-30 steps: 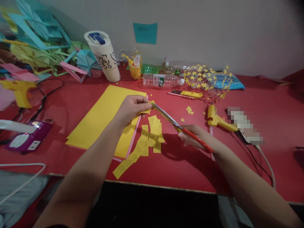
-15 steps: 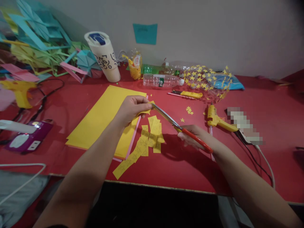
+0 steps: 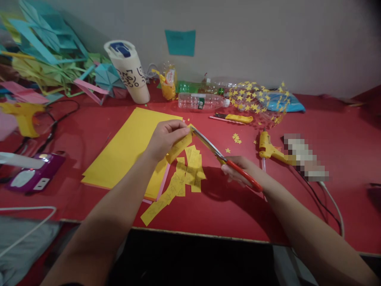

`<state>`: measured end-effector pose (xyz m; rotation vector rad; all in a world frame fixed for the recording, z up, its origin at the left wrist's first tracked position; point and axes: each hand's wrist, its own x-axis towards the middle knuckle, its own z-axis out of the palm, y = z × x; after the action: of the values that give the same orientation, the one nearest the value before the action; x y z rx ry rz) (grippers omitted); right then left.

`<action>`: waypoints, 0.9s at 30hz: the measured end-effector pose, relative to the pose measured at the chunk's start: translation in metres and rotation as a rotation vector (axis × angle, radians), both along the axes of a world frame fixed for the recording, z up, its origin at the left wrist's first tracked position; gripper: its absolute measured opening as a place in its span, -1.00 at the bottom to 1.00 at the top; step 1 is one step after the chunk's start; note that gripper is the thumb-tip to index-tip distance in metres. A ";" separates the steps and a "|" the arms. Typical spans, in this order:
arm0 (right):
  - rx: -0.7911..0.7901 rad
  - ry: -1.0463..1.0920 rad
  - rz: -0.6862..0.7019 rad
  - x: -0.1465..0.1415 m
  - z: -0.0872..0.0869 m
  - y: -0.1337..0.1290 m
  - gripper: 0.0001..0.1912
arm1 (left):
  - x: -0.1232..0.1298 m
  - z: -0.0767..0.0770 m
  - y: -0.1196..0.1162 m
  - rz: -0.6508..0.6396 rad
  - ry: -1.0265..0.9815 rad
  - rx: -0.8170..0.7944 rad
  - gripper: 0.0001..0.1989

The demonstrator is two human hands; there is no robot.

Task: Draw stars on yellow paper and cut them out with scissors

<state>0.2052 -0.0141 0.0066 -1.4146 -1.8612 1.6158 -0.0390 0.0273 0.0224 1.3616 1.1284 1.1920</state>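
Observation:
My left hand (image 3: 168,138) pinches a yellow paper strip (image 3: 182,145) above the edge of the yellow sheets (image 3: 125,147). In my right hand (image 3: 238,169) are red-handled scissors (image 3: 218,154), whose blade tips meet the strip's upper end beside my left fingertips. Below, several yellow strips with drawn star outlines (image 3: 171,190) lie overlapping on the red table (image 3: 232,218). Small cut paper stars (image 3: 237,138) form a little pile to the right of the blades, with a single star (image 3: 228,150) nearer to me.
Behind lie a clear bottle (image 3: 202,102), a yellow box cutter (image 3: 238,118) and a star-covered clear piece (image 3: 253,97). A glue gun (image 3: 268,149) with a cord is at right. At left stand a white tumbler (image 3: 129,71), folded paper shapes (image 3: 53,63) and a purple power strip (image 3: 35,171).
The yellow strip in my left hand has turned, and more of its face now hangs below my fingers. The scissors stay at its tip, and their handles have come slightly closer together.

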 end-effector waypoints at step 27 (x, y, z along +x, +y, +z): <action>-0.030 0.144 -0.010 -0.008 -0.010 -0.010 -0.41 | 0.010 -0.015 -0.001 -0.025 -0.126 0.108 -0.83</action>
<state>0.1968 -0.0239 -0.0038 -1.2802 -1.7536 1.7002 -0.0285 0.0262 0.0070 1.3577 0.9671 1.3174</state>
